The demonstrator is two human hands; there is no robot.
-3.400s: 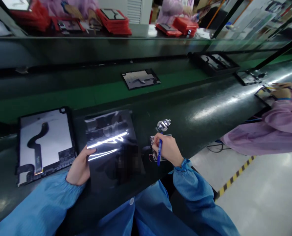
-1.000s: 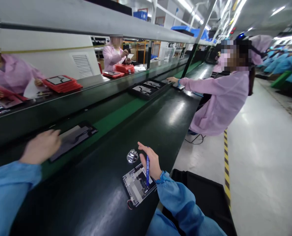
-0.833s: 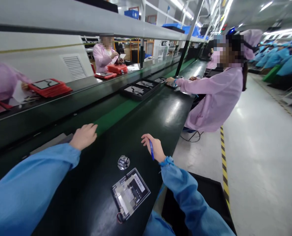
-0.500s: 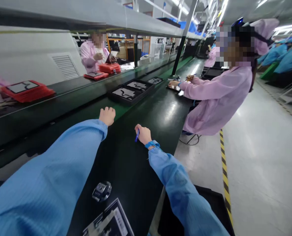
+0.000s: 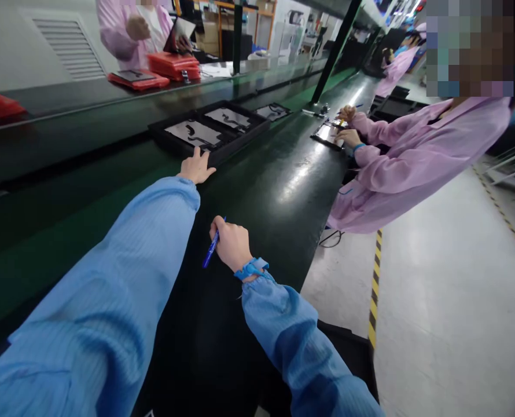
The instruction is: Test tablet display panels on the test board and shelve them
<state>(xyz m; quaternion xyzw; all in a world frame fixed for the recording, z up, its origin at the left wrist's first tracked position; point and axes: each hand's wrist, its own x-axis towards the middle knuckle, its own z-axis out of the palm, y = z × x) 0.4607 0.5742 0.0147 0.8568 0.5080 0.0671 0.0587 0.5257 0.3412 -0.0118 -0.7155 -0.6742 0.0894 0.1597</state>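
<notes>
My left hand (image 5: 197, 167) reaches out with its fingers spread, at the near edge of a black tray (image 5: 235, 146). Whether the fingertips touch the tray I cannot tell. In the tray lie two flat grey panels, a nearer panel (image 5: 188, 132) and a farther panel (image 5: 230, 117), each with a dark ribbon-like strip on it. Closer to me, my right hand (image 5: 232, 243) is closed around a blue pen (image 5: 211, 250) that slants down toward the dark bench (image 5: 257, 197). A blue band circles my right wrist.
Another flat panel (image 5: 273, 111) lies beyond the tray. On the right, a co-worker in a pink coat (image 5: 405, 150) handles a device (image 5: 328, 134) at the bench. Red stacked sheets (image 5: 173, 65) stand across the line by another person. A dark post (image 5: 335, 52) rises from the bench.
My left hand has moved forward to the tray and its fingers have spread. The view has shifted forward and down. My right hand still holds the pen.
</notes>
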